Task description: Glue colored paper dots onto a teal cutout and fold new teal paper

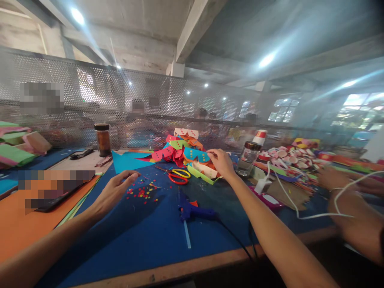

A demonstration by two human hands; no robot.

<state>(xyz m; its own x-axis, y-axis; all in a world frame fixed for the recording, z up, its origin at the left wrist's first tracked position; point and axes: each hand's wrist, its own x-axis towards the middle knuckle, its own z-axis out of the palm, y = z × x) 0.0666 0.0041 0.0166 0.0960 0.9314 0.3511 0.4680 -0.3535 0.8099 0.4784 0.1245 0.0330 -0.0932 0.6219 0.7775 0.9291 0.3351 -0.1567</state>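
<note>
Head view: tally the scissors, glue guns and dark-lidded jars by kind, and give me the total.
Scissors: 1 pair, with red and yellow handles
Glue gun: 1
Dark-lidded jars: 2, a brown jar and a clear jar
Total: 4

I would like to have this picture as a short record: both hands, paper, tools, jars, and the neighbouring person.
left hand: fingers loosely open, beside the small paper bits; nothing seen in it
right hand: fingertips at the blue folded paper piece; firmness of grip unclear
paper: the piece is at the pile of colourful paper pieces
tools: scissors with red and yellow handles; blue glue gun nearer the wearer
jars: brown-filled jar at left; clear jar at right
neighbour: blurred forearm at right edge
</note>
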